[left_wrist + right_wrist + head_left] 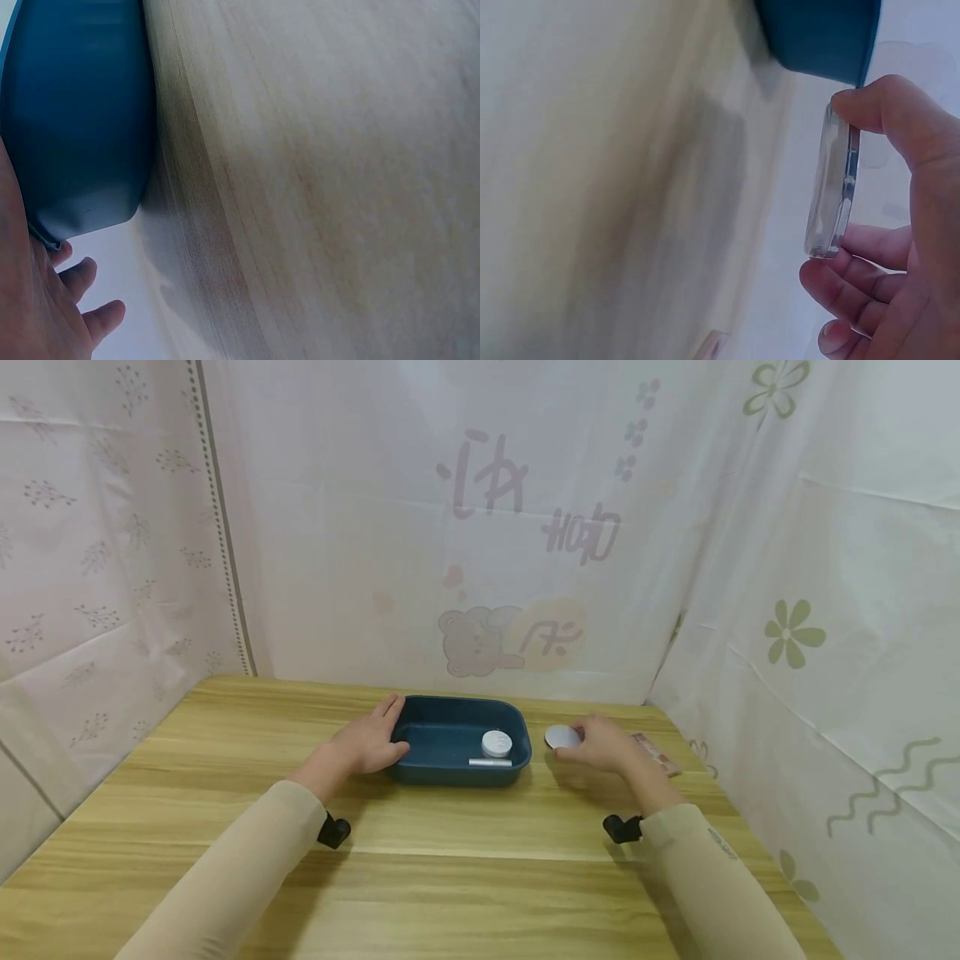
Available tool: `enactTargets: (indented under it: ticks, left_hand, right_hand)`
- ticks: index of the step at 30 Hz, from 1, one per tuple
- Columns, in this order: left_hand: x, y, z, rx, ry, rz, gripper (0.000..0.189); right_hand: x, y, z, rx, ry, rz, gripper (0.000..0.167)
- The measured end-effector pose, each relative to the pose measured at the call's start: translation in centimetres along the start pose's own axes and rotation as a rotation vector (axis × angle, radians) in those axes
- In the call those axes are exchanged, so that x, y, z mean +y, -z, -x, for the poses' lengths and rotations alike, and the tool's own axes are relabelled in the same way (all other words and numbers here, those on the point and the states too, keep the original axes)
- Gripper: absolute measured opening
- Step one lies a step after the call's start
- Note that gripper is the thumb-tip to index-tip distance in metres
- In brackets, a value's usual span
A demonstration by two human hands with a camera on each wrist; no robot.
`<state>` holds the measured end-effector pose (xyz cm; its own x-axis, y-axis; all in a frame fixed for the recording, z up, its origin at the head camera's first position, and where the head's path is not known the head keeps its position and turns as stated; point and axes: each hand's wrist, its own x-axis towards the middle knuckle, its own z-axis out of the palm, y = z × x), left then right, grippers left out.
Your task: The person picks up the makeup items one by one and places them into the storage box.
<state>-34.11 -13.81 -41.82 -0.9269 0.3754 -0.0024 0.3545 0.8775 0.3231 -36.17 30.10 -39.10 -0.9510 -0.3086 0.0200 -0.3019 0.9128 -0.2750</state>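
My left hand (366, 743) rests loosely on the left end of the blue bin (438, 743), fingers spread; inside, near the right end, a thin white tube (490, 762) lies in front of a round white case (497, 743). Just right of the bin, my right hand (604, 745) pinches a flat round disc (560, 737) above the wooden table (450, 877), with a pinkish palette (658, 757) lying just past that hand.
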Motion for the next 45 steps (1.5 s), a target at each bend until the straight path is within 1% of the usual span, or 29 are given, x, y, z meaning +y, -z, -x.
enactTargets:
  ticks: [2, 7, 13, 17, 23, 32, 41, 45]
  left_hand:
    - [0.0, 0.0, 0.0, 0.000, 0.001, 0.000, 0.090]
    - [-0.1, -0.1, 0.0, -0.002, 0.009, 0.006, 0.090]
    - [0.0, 0.0, 0.0, 0.001, 0.006, 0.004, 0.088]
    - [0.0, 0.0, -0.1, -0.002, 0.006, 0.003, 0.087]
    - [0.0, 0.1, 0.0, 0.000, 0.006, 0.004, 0.088]
    - [-0.1, -0.1, -0.1, -0.001, 0.007, -0.008, 0.089]
    - [-0.3, -0.3, -0.3, 0.008, 0.008, -0.008, 0.089]
    - [-0.4, -0.3, -0.3, 0.004, 0.015, -0.005, 0.089]
  right_hand:
    - [-0.3, 0.3, -0.3, 0.011, 0.005, 0.001, 0.064]
    - [-1.5, 0.9, -0.9, 0.039, -0.004, 0.017, 0.069]
    - [-3.2, 1.4, -1.1, 0.056, -0.010, 0.037, 0.075]
    - [-4.4, 1.7, -1.3, 0.060, 0.003, 0.034, 0.077]
    - [-6.1, 1.6, -2.1, 0.054, 0.033, 0.032, 0.080]
    - [-9.4, 0.7, -3.3, 0.051, 0.095, 0.024, 0.075]
    - [-12.1, -0.8, -4.6, 0.038, 0.103, 0.080, 0.077]
    - [-13.0, -1.6, -5.2, 0.021, 0.104, 0.080, 0.078]
